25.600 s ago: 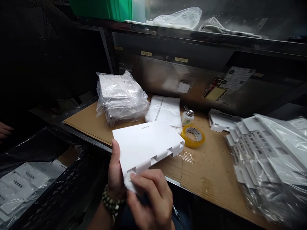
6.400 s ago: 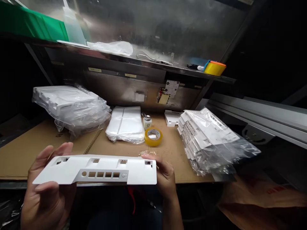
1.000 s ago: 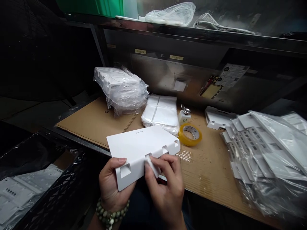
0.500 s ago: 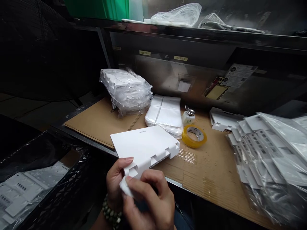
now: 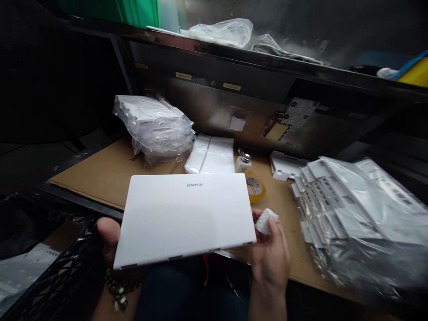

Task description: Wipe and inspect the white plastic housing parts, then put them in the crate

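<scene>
both hands (image 5: 109,238) grip white cover (image 5: 185,216); r. hand (image 5: 270,254) pinches wipe (image 5: 265,221), prob.

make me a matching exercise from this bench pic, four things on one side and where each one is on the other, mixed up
Things:
1. white cover
2. small white pad
3. yellow tape roll
4. clear crumpled bag

Places:
A. up on the shelf above the bench
B. flat on the cardboard, just behind the cover's far right corner
C. held by both hands, the left hand at its left edge
D. pinched in the fingers of the right hand

Pairs: 1-C, 2-D, 3-B, 4-A
</scene>
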The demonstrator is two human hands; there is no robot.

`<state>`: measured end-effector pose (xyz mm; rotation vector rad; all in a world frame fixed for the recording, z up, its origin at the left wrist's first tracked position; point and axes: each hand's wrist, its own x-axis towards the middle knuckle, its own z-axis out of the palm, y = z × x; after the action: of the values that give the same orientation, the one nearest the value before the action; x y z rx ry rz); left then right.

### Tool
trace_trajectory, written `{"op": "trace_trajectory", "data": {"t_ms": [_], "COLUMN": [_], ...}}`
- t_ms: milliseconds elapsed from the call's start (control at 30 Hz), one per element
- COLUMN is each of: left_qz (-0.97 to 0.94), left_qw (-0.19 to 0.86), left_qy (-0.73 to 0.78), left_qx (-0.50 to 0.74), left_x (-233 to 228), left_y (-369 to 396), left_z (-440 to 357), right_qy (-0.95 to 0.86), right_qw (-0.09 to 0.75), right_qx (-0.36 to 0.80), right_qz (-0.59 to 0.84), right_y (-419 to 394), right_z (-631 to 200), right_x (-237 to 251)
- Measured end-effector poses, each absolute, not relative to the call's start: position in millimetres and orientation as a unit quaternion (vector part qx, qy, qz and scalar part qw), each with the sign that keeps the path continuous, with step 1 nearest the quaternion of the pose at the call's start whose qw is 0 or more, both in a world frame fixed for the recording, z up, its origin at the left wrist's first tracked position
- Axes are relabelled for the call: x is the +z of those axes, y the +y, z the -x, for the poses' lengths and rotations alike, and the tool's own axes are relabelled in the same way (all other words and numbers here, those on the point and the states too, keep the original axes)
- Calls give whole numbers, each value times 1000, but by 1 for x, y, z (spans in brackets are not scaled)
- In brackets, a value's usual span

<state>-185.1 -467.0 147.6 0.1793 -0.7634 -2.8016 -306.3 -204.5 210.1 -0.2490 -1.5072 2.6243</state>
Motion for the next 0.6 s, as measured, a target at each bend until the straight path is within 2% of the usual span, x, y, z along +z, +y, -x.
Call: {"op": "trace_trajectory", "data": {"t_ms": [67,167,367,600], "left_qz": [-66,-34,-55,-246], "left_qw": [91,56,64,105], "left_qy": [-248,-219,-244,-304], "left_qx": [-962,-974,-966,-914], "left_x": [131,121,130,172], "left_y": [-472,-473,-467,-459], "left_z": [184,189,198,203], "right_qy": [-460,-434,-431,-448], "right_qw": [-24,-66,-52,-47], "right_qx": [880,881,879,879], "right_qz": [116,176,196,155], "right_y": [-207,-211,-207,-200], "right_z": [305,298,297,299], "right_x": [208,210,208,206]}}
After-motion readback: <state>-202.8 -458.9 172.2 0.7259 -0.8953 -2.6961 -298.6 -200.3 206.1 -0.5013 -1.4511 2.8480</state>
